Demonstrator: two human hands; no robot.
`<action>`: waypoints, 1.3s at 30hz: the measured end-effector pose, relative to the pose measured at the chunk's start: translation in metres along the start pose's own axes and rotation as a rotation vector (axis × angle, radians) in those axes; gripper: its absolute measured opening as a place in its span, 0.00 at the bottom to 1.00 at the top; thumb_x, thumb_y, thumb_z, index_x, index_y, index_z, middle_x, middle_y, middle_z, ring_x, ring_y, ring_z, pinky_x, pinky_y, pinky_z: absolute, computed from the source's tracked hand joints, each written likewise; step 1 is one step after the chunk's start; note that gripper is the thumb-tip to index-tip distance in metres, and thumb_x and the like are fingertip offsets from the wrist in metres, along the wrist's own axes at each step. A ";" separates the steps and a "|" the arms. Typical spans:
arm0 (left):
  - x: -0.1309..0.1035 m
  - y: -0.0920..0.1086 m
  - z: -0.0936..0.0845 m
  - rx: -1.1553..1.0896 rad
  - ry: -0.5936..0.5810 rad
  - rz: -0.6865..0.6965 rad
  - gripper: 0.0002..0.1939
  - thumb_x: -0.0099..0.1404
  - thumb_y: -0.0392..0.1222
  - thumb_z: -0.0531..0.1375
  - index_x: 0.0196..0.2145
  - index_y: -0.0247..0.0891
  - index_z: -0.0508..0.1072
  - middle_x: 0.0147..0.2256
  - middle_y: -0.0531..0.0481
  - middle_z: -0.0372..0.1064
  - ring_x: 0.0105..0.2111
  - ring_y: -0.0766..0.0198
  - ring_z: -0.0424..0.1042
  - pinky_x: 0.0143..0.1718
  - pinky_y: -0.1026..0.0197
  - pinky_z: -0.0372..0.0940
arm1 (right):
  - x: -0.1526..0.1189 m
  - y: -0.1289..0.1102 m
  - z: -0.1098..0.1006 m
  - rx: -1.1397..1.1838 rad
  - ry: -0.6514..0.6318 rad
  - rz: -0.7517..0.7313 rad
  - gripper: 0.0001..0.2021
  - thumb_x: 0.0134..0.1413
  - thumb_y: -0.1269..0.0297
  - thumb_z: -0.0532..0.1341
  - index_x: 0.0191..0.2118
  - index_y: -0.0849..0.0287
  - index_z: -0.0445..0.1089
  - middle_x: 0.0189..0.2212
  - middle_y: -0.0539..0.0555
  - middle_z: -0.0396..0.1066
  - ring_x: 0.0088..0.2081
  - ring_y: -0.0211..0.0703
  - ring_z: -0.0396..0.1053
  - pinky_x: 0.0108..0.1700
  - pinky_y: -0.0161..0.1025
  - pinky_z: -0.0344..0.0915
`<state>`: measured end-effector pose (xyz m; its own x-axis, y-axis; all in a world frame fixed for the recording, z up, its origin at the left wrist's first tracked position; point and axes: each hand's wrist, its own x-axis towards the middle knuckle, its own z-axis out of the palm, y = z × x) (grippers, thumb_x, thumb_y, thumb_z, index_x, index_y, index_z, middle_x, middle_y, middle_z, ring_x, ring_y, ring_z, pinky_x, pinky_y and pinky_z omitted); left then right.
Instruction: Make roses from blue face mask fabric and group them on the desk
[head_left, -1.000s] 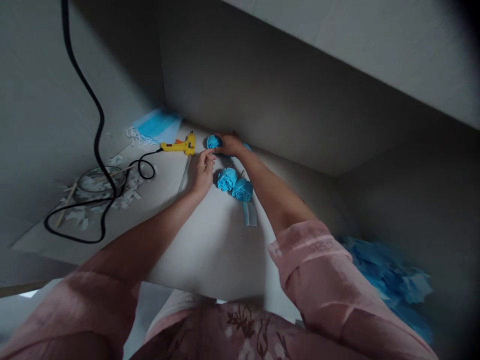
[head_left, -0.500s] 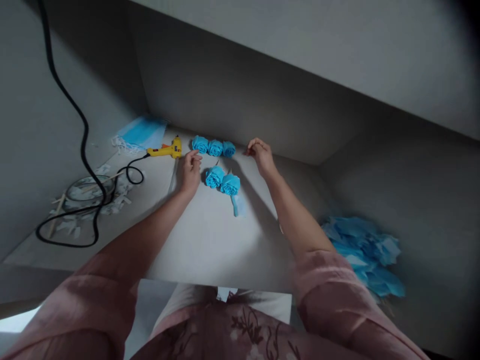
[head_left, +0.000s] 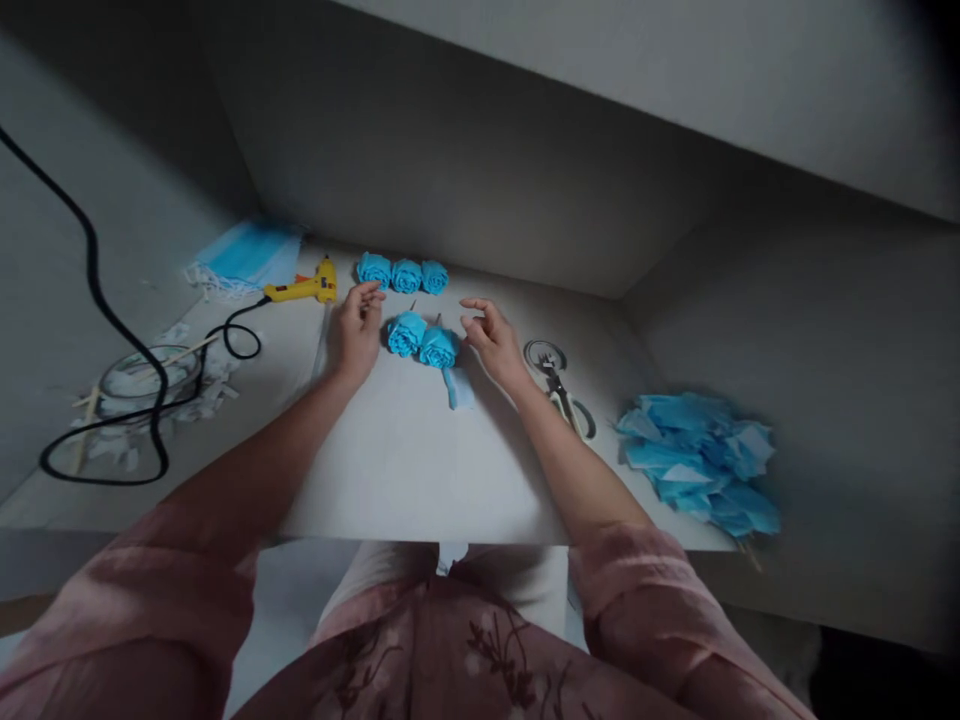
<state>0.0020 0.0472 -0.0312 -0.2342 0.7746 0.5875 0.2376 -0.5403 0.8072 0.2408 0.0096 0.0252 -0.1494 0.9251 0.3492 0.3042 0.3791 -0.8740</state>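
Two blue paper roses [head_left: 421,340] lie on the counter [head_left: 420,470]. The left hand [head_left: 355,328] rests just left of them, the right hand [head_left: 491,338] just right; both hands are loosely open, holding nothing.

Matt, seemingly cloth roses [head_left: 421,343]; glossy plastic glue gun [head_left: 304,288]

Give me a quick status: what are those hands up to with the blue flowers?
Left hand and right hand open, empty, flanking the two front blue roses. Three more roses in a row behind. Glue gun left, scissors right; nothing between.
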 end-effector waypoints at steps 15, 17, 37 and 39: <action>-0.020 0.080 0.011 -0.037 -0.346 0.166 0.08 0.68 0.47 0.67 0.33 0.43 0.82 0.31 0.51 0.78 0.35 0.60 0.76 0.47 0.54 0.71 | -0.012 -0.025 0.014 0.065 -0.173 -0.045 0.37 0.57 0.29 0.63 0.63 0.48 0.67 0.23 0.42 0.55 0.26 0.42 0.55 0.33 0.41 0.61; -0.020 0.081 0.010 -0.079 -0.372 0.146 0.10 0.68 0.48 0.66 0.32 0.42 0.82 0.30 0.51 0.77 0.34 0.60 0.75 0.46 0.54 0.72 | -0.012 -0.025 0.012 0.067 -0.184 -0.050 0.37 0.57 0.29 0.64 0.63 0.48 0.67 0.22 0.43 0.56 0.26 0.42 0.55 0.33 0.41 0.62; 0.000 0.026 0.000 -0.071 -0.046 0.001 0.16 0.77 0.55 0.56 0.45 0.43 0.78 0.38 0.47 0.79 0.41 0.61 0.79 0.47 0.59 0.73 | -0.008 0.015 -0.005 -0.545 -0.266 -0.113 0.41 0.62 0.39 0.66 0.72 0.58 0.64 0.59 0.66 0.77 0.61 0.63 0.71 0.64 0.57 0.66; -0.001 0.024 0.000 0.011 -0.101 0.043 0.12 0.73 0.49 0.60 0.47 0.42 0.79 0.42 0.46 0.80 0.45 0.58 0.79 0.51 0.57 0.72 | -0.010 0.012 0.000 -0.575 -0.297 -0.096 0.45 0.58 0.40 0.69 0.75 0.57 0.61 0.62 0.65 0.76 0.62 0.66 0.71 0.64 0.58 0.66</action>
<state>0.0081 0.0336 -0.0120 -0.1279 0.7800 0.6125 0.2560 -0.5707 0.7802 0.2460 0.0053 0.0111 -0.4294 0.8716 0.2364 0.7190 0.4883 -0.4945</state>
